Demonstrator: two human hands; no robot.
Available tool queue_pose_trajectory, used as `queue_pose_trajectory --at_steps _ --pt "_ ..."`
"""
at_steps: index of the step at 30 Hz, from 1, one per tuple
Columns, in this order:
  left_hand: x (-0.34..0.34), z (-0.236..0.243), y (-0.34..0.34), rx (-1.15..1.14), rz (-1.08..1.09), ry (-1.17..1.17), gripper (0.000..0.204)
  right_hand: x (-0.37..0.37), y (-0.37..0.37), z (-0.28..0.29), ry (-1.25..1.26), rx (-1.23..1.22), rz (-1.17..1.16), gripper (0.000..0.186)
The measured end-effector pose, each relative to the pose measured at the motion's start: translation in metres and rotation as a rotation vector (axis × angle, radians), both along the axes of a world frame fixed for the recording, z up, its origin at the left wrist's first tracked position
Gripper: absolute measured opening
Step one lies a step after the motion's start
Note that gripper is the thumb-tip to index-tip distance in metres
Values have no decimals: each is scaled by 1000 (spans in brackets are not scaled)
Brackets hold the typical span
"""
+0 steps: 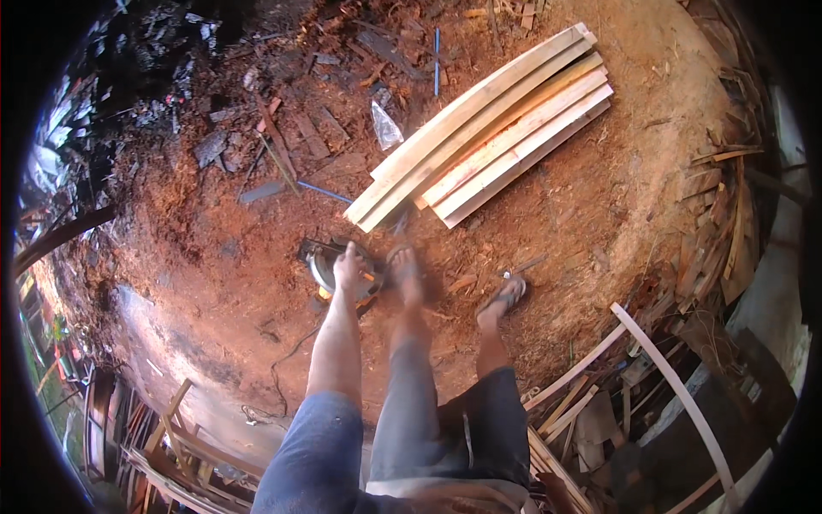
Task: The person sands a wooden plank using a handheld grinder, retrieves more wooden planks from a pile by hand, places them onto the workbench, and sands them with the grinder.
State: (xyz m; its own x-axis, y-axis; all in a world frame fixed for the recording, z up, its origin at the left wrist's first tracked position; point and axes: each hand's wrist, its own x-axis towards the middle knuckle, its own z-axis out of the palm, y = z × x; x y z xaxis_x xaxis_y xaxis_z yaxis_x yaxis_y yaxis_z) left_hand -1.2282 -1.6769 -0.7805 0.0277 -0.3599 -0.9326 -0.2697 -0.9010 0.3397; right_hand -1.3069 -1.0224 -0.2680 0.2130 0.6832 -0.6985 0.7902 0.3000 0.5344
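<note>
My left hand (348,267) reaches down with its fingers closed round the top of a handheld circular saw (323,268). The saw has a rounded metal guard and dark body, with small orange and yellow parts. It is low at the ground beside my left foot, and my hand hides part of it. Just beyond it lies a stack of pale sawn boards (488,128), side by side and slanting away to the right. Their near ends are uneven. My right hand cannot be made out.
A dark cord (276,377) trails over the reddish, sawdust-covered ground. My sandalled right foot (505,297) stands to the right. Scrap wood (706,214) is heaped along the right edge. A clear plastic piece (386,127) and a blue rod (437,62) lie near the boards.
</note>
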Motion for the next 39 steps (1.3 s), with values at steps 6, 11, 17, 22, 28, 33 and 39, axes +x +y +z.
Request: queue_pose_trajectory --at_steps 6,11,17,22,28,33,39 --pt "-52 -115 -6 50 -44 -69 94 -69 -32 -86 8 -508 162 34" --pt "-44 -169 -46 -8 186 137 73 -106 -49 -124 151 -255 -58 35" --pt "-61 -134 -3 -3 241 199 69 -115 32 -209 170 -644 402 32" --pt "-52 36 114 -91 -70 337 47 -221 -144 -293 368 -816 333 17" --pt "-136 237 231 204 23 396 36 -357 -330 -365 538 -873 -253 78" --pt "-132 230 297 218 106 408 50 -375 -389 -364 749 -852 -107 89" --pt "-108 178 329 -56 -305 435 56 -374 -351 -403 787 -884 -100 86"
